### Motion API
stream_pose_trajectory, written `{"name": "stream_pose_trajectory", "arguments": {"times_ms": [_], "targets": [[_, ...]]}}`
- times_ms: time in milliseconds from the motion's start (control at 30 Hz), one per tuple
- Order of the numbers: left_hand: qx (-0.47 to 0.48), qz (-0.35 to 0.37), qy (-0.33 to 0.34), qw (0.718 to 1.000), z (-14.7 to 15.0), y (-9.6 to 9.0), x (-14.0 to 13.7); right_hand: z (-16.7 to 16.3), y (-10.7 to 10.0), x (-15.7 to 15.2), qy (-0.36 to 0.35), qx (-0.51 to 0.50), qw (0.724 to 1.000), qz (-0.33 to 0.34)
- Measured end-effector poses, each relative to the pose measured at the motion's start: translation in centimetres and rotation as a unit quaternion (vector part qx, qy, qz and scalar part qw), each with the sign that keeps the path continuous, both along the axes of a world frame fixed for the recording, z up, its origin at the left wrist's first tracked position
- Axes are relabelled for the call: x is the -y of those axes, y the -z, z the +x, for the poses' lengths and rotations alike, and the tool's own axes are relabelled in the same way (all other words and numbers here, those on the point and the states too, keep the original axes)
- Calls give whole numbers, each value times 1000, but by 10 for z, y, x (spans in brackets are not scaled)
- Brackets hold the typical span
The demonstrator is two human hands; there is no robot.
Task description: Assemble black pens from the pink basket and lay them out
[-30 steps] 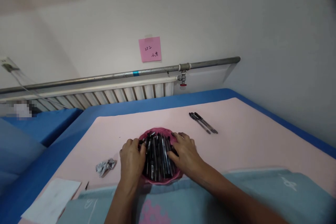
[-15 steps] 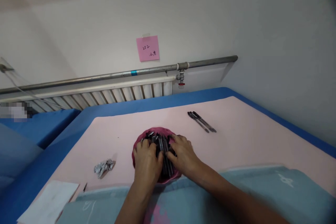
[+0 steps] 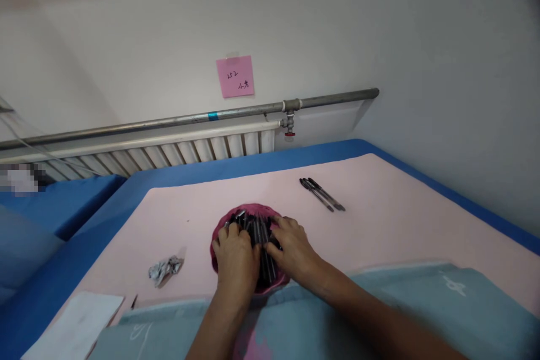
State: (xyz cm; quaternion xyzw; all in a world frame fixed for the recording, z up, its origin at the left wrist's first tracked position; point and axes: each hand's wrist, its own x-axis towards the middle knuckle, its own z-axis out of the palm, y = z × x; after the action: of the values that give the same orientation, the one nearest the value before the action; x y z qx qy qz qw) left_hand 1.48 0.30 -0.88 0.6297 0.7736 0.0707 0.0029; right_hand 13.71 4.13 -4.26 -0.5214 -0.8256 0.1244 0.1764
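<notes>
A round dark-pink basket [image 3: 217, 230] full of black-and-clear pens [image 3: 267, 264] stands near the table's front edge. On its left side, my left hand [image 3: 236, 253] reaches in from above with curled fingers closed over pens. From the right, my right hand [image 3: 294, 246] reaches over the rim, its thumb and fingers bent around pens. Both palms hide much of the contents, so which pens are gripped cannot be seen. Several pens lie upright or slanted between the two hands.
A few pens [image 3: 323, 196] lie on the pink sheet [image 3: 388, 214] at the back right. To the left are a crumpled wrapper [image 3: 165, 270], white paper [image 3: 76, 323] and a small dark object [image 3: 134, 301]. Blue-grey cloth [image 3: 405, 304] covers the front. A radiator [image 3: 181, 152] runs behind.
The whole view has shifted slightly. Both hands stay in the basket in nearly the same pose, with only slight finger movement among the pens.
</notes>
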Motion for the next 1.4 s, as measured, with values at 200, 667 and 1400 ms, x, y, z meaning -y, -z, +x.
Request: {"name": "stream_pose_trajectory", "arguments": {"times_ms": [200,667,1400], "targets": [[25,-26,10,999,-5,-1,2,1,1,1,-7,-6,1000,10],[91,17,-10,996,-14,1,2,0,2,0,-11,-21,1000,11],[834,202,-140,494,-47,-11,-3,1,-33,16,-145,-88,985,36]]}}
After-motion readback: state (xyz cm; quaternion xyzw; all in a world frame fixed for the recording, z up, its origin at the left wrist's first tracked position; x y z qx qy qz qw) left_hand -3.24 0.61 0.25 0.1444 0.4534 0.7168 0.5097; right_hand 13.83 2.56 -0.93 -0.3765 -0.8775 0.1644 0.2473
